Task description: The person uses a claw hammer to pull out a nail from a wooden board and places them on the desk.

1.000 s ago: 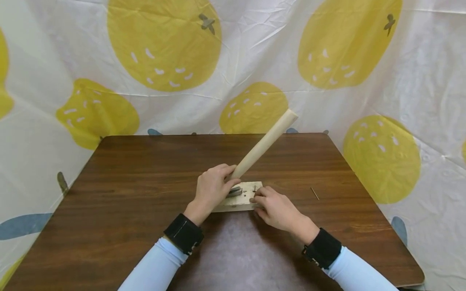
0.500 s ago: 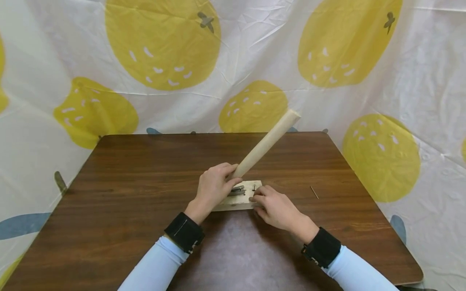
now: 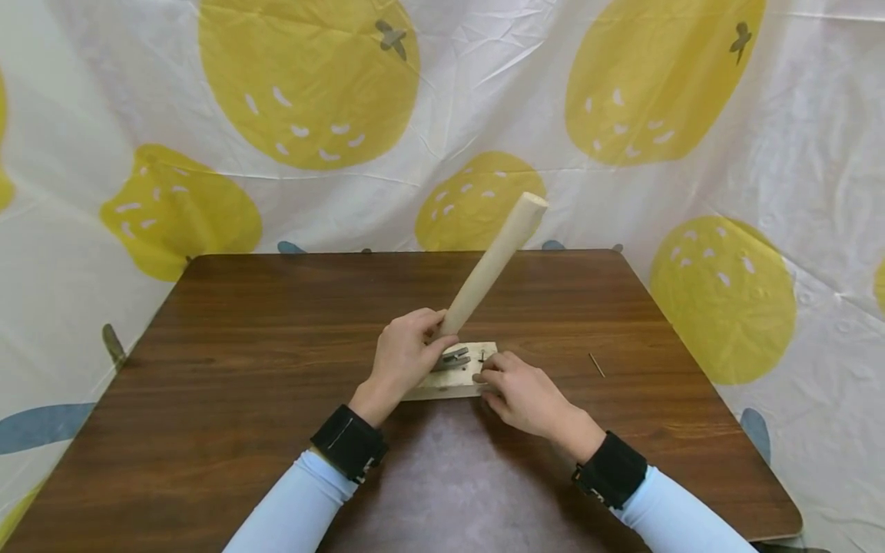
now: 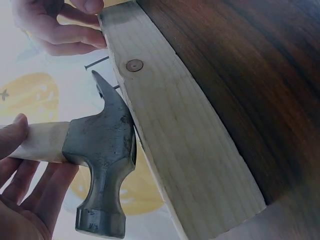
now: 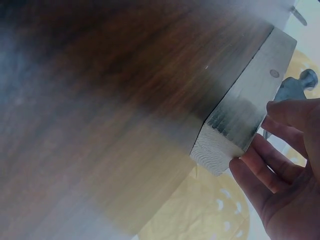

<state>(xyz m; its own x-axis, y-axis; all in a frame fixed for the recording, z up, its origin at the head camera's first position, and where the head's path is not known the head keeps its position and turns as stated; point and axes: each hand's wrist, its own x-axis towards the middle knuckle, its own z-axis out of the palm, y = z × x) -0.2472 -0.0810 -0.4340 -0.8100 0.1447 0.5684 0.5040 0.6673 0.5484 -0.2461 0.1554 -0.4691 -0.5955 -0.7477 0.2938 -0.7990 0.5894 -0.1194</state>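
Claw hammer (image 4: 107, 132): grey metal head, pale wooden handle. Located at the centre of the head view, handle slanting toward the upper right of the frame; head lying on its side over a wooden block, claw pointing to the right.

Left hand (image 3: 408, 349): centre of the head view. Thumb and fingers wrapped on the handle, close to the hammer head.

Wooden block (image 3: 449, 392): pale, rectangular, just below centre of the head view. Round knot on its front face; dark spots on top.

Upright nail (image 3: 482, 356): standing in the block's top face, right part, just beside the claw tips. In the left wrist view a second nail (image 4: 117, 87) shows partly behind the claw; whether the claw grips it cannot be told.

Right hand (image 3: 522, 392): right of centre, low. Fingers bent about the block's right end, holding it.

Slim brass-coloured rod (image 3: 597, 365): on the tabletop, right of centre, well apart from the block.

Tabletop (image 3: 276, 330): dark brown wood grain.

Wristbands (image 3: 349, 443): black, one per wrist, above light blue sleeves (image 3: 290, 503).

Cloth backdrop (image 3: 477, 92): white with yellow fruit print, upper frame and both sides.
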